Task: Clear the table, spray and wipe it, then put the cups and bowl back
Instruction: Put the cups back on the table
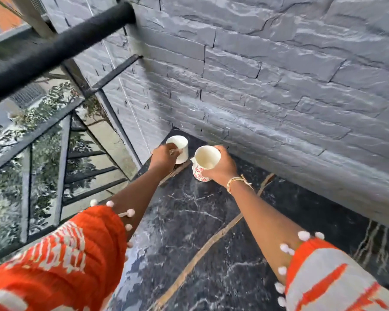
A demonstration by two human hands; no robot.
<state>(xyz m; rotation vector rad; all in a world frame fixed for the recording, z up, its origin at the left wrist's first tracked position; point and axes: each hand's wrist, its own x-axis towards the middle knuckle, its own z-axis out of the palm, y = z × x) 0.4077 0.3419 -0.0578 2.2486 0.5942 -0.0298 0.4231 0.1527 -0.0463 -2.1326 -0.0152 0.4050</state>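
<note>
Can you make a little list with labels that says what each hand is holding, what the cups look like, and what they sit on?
left hand: grips the plain white cup
right hand: grips the white cup with red flowers
inside the cups: flowered one looks empty; plain one cannot be seen into
table: dark marble with pale veins
cups' place: far corner, beside the grey stone wall
bowl: not in view

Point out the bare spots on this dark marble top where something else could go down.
The marble top is bare between the two forearms, from the near edge up to the cups. A bare strip runs along the stone wall, right of the right hand. The far corner is crowded: plain cup, left hand, flowered cup.
</note>
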